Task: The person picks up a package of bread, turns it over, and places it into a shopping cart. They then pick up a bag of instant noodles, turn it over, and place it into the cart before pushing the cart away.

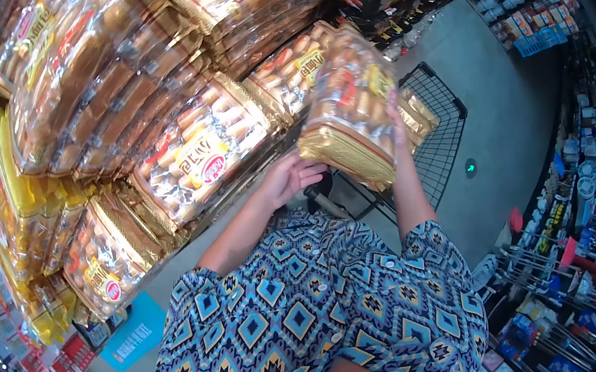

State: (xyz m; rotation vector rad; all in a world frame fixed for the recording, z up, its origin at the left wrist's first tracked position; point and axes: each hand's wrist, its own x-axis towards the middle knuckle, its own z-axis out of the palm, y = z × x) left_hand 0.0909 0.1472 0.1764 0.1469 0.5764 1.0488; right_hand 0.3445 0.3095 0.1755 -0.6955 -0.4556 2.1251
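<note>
A large clear and gold bag of small bread rolls (pixel 351 105) is tilted in front of me, its gold end towards me. My right hand (pixel 398 125) grips the bag along its right side, with most of the fingers hidden. Beside the lower left corner of the bag is my left hand (pixel 292 178), palm up and fingers spread; whether its fingertips touch the gold end I cannot tell. Similar bags of rolls (pixel 211 148) lie on the display to the left.
A black wire shopping cart (pixel 439 124) stands beyond my right hand, with gold packages (pixel 416 119) in it. High stacks of bread bags (pixel 106 76) rise at the left. Racks of goods (pixel 581 248) line the right side. A blue sign (pixel 136 332) is at lower left.
</note>
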